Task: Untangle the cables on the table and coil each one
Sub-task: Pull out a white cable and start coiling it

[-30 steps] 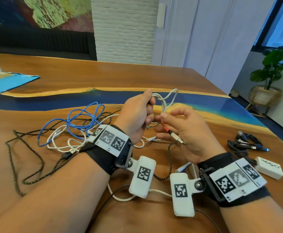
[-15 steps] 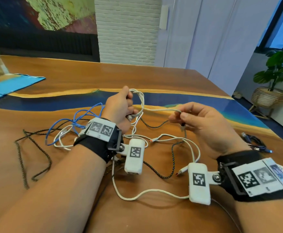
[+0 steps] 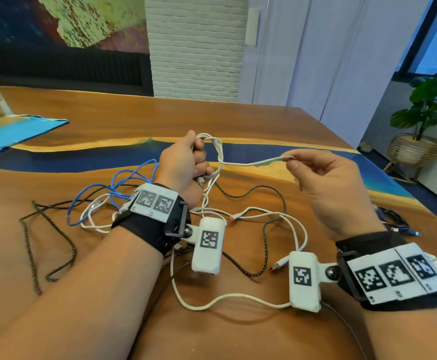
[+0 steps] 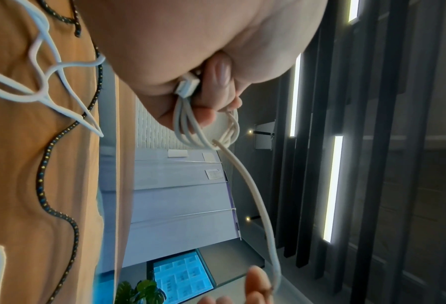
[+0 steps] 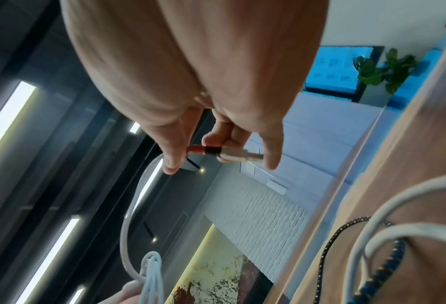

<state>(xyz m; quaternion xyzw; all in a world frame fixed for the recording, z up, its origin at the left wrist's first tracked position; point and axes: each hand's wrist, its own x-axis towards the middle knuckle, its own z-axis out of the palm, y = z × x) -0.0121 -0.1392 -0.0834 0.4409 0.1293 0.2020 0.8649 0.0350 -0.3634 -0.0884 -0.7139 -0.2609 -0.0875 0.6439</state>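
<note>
My left hand (image 3: 199, 162) is raised over the table and grips several loops of a white cable (image 3: 218, 152); the left wrist view shows those loops (image 4: 206, 131) and a white plug under my curled fingers. One strand (image 3: 251, 163) runs taut to my right hand (image 3: 291, 162), which pinches the cable's other end. In the right wrist view that end is a plug with a red sleeve (image 5: 216, 153) between thumb and fingers. Below my hands lie a blue cable (image 3: 123, 183), a black braided cable (image 3: 264, 229) and another white cable (image 3: 296, 229), crossing each other.
The wooden table (image 3: 238, 120) has a blue resin stripe across it. A bundle of dark cables (image 3: 394, 219) lies by its right edge. A blue mat (image 3: 17, 131) sits far left. A potted plant (image 3: 420, 126) stands on the floor beyond the right edge.
My hands were close together a second ago; the right hand has drawn the plug end out to the right, and the strand now stretches between the hands. The left hand still grips the loops.
</note>
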